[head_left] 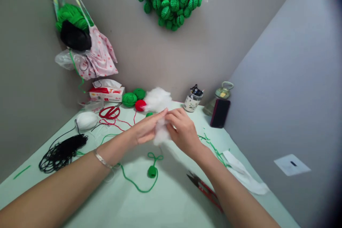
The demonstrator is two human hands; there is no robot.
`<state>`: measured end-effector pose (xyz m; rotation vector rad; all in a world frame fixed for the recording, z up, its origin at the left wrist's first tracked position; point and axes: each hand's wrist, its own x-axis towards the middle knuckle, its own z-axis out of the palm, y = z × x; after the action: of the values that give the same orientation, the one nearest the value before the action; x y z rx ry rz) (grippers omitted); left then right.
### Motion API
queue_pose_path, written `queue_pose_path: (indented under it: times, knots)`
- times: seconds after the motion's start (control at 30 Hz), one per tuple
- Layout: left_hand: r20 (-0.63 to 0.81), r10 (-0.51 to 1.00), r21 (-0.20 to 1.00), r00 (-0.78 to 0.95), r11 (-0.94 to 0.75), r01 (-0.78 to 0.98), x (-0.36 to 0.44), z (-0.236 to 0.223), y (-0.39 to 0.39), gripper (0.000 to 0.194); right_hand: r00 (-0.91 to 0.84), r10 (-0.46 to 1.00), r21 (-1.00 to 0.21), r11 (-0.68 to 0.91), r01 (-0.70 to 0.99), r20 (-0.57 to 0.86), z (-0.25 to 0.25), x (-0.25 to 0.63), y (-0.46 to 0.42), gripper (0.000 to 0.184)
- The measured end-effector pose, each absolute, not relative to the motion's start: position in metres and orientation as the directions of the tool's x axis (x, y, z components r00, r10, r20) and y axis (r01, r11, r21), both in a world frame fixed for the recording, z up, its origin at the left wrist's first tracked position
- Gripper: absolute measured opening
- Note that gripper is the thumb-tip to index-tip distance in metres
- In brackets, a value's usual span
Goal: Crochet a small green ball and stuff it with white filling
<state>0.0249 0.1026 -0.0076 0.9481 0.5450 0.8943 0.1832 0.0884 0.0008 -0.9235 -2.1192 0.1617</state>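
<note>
Here, both hands tease white stuffing over the table's (171, 199) middle.
Left hand (146, 130) and right hand (183, 130) pinch one tuft (161, 133) between fingertips, seemingly to pull it apart above the green crochet piece (152, 171).

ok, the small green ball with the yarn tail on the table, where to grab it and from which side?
Probably pinch the green ball itself, from straight above. It sits free on the table, round and compact, below the left hand and right hand, which hold white stuffing. Its yarn tail loops off left and below, so the looped top and right side look clearest.
</note>
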Motion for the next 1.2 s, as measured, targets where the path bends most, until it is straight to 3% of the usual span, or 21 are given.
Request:
queue_pose_path:
  times: [0.1, 0.17, 0.23, 0.33, 0.43, 0.53, 0.63, 0.73, 0.8, 0.9, 0.97, 1.03, 1.13, 1.2]
  knots:
    - [-0.068, 0.906, 0.833, 0.418, 0.282, -0.475, -0.001, -0.008, 0.089, 0.019, -0.459, 0.706, -0.503, 0.707, 0.497, 0.539, 0.005, 0.182, 0.069, 0.030]
    - [-0.072, 0.938, 0.818, 0.339, 0.250, -0.517, -0.019, -0.004, 0.084, 0.020, -0.394, 0.769, -0.605, 0.639, 0.475, 0.503, 0.002, 0.185, 0.056, 0.032]
    - [-0.070, 0.958, 0.807, 0.279, 0.219, -0.549, -0.036, 0.001, 0.079, 0.019, -0.384, 0.788, -0.624, 0.615, 0.482, 0.481, -0.009, 0.188, 0.045, 0.026]
    - [-0.087, 0.968, 0.805, 0.237, 0.209, -0.555, -0.049, 0.003, 0.069, 0.014, -0.639, 0.686, -0.470, 0.717, 0.515, 0.348, -0.033, 0.188, 0.032, 0.034]
    - [-0.133, 0.959, 0.824, 0.249, 0.247, -0.511, -0.051, -0.002, 0.058, 0.033, -0.783, 0.592, -0.229, 0.802, 0.551, 0.191, -0.055, 0.181, 0.025, 0.034]
    - [-0.177, 0.953, 0.856, 0.247, 0.273, -0.440, -0.047, -0.013, 0.047, 0.055, -0.807, 0.571, -0.187, 0.818, 0.544, 0.151, -0.069, 0.175, 0.025, 0.022]
    - [-0.192, 0.956, 0.900, 0.220, 0.261, -0.350, -0.045, -0.024, 0.038, 0.060, -0.720, 0.662, -0.363, 0.736, 0.572, 0.208, -0.071, 0.175, 0.025, 0.023]
    - [-0.205, 0.957, 0.930, 0.207, 0.256, -0.262, -0.046, -0.034, 0.029, 0.038, -0.512, 0.845, -0.705, 0.457, 0.542, 0.153, -0.063, 0.178, 0.019, 0.021]
    - [-0.197, 0.954, 0.947, 0.227, 0.246, -0.209, -0.047, -0.037, 0.023, 0.026, -0.404, 0.914, -0.895, 0.199, 0.400, 0.022, -0.057, 0.178, 0.014, 0.014]
    - [-0.165, 0.943, 0.973, 0.289, 0.204, -0.111, -0.047, -0.040, 0.018, 0.031, -0.341, 0.935, -0.986, -0.049, 0.157, -0.100, -0.053, 0.176, 0.008, 0.010]
    - [-0.159, 0.935, 0.982, 0.316, 0.184, -0.051, -0.046, -0.040, 0.016, 0.038, -0.285, 0.956, -0.986, -0.030, 0.164, -0.076, -0.057, 0.176, 0.008, 0.010]
    - [-0.170, 0.934, 0.984, 0.315, 0.181, -0.004, -0.046, -0.040, 0.016, 0.035, -0.245, 0.969, -0.947, 0.109, 0.303, 0.034, -0.063, 0.177, 0.011, 0.011]
    - [-0.180, 0.943, 0.984, 0.281, 0.168, 0.067, -0.048, -0.040, 0.017, 0.036, -0.243, 0.935, -0.796, 0.348, 0.495, 0.257, -0.069, 0.182, 0.014, 0.030]
    - [-0.172, 0.952, 0.984, 0.252, 0.153, 0.093, -0.048, -0.041, 0.017, 0.036, -0.291, 0.897, -0.713, 0.441, 0.545, 0.333, -0.067, 0.184, 0.011, 0.036]
